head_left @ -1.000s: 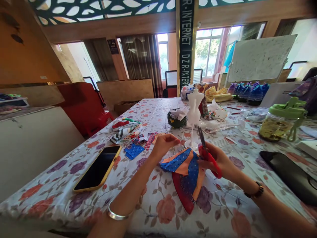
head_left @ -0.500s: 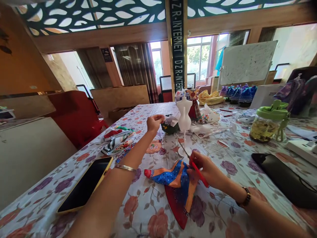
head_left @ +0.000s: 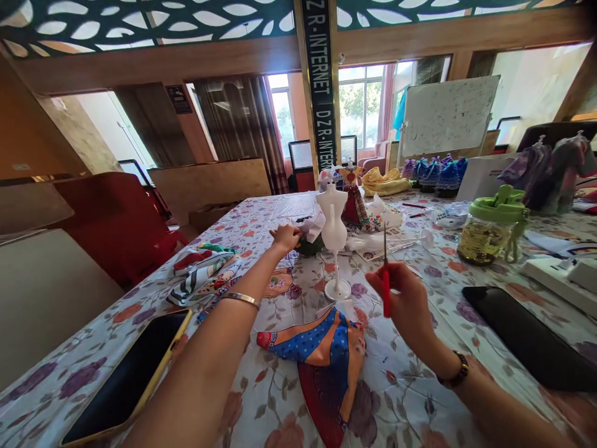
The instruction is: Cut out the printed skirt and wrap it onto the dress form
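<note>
My left hand (head_left: pixel 284 238) reaches forward to a dark green basket (head_left: pixel 310 248) with crumpled white material (head_left: pixel 313 228) in it. Its fingers are closed together at the edge of that material; what they pinch, if anything, is hidden. Red-handled scissors (head_left: pixel 386 291) are gripped in my right hand (head_left: pixel 407 297), raised above the table with the blades pointing up. Between the hands stands a small white dress-form mannequin (head_left: pixel 333 218) on a round base. In front of it lies a blue, orange and red piece of patterned doll clothing (head_left: pixel 321 345), touched by neither hand.
A yellow-cased phone (head_left: pixel 128 376) lies at left, near folded printed cloth (head_left: pixel 203 270). On the right are a black flat object (head_left: pixel 522 336), a green-lidded jar (head_left: pixel 492 227) and a white device (head_left: pixel 559 274). A dressed mannequin (head_left: pixel 353 199) stands farther back.
My right hand has lifted the scissors off the patterned clothing, moving right and turning the blades upright. My left hand remains by the basket, slightly lower. The view has shifted a little.
</note>
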`<state>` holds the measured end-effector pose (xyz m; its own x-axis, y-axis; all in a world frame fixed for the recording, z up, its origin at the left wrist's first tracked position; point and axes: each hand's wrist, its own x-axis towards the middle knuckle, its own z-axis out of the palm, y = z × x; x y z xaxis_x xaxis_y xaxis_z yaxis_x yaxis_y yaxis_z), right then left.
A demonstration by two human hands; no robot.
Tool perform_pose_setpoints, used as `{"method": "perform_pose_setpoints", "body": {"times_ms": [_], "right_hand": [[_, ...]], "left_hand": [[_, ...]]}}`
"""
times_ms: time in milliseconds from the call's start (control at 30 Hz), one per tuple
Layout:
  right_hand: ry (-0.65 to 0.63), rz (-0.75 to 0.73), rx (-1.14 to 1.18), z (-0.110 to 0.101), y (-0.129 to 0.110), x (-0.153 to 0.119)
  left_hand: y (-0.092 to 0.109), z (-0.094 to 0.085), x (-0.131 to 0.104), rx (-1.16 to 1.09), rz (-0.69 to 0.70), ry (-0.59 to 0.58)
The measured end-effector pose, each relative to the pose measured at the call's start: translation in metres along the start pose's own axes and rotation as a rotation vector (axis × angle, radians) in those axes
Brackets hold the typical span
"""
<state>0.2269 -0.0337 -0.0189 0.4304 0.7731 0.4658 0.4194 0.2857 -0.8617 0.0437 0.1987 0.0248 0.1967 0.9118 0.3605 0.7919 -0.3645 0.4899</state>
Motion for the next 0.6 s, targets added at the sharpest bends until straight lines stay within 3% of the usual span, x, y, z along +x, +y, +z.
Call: {"method": "perform_pose_setpoints", "body": {"times_ms": [133, 267, 333, 467, 533, 600], "right_hand": [[-0.01, 0.071, -0.082, -0.007, 0.006, 0.01], [-0.054, 0.134, -0.086, -0.011, 0.008, 0.015], [-0.086, 0.171, -0.05, -0.013, 0.007, 0.016], [-0.121, 0.202, -0.069, -0.016, 0.009, 0.018], [-0.15, 0.19, -0.13, -0.017, 0.012, 0.018], [-0.191, 0.16, -0.236, -0.016, 0.016, 0.017]], "left_hand": [[0.008, -0.015, -0.019, 0.043, 0.106, 0.099], [0.023, -0.029, -0.062, 0.009, 0.225, 0.161], [0.029, -0.031, -0.092, -0.018, 0.27, 0.086], [0.04, -0.032, -0.151, -0.095, 0.344, -0.183], [0.045, -0.032, -0.171, -0.151, 0.358, -0.306], [0.049, -0.031, -0.181, -0.273, 0.277, -0.448]]}}
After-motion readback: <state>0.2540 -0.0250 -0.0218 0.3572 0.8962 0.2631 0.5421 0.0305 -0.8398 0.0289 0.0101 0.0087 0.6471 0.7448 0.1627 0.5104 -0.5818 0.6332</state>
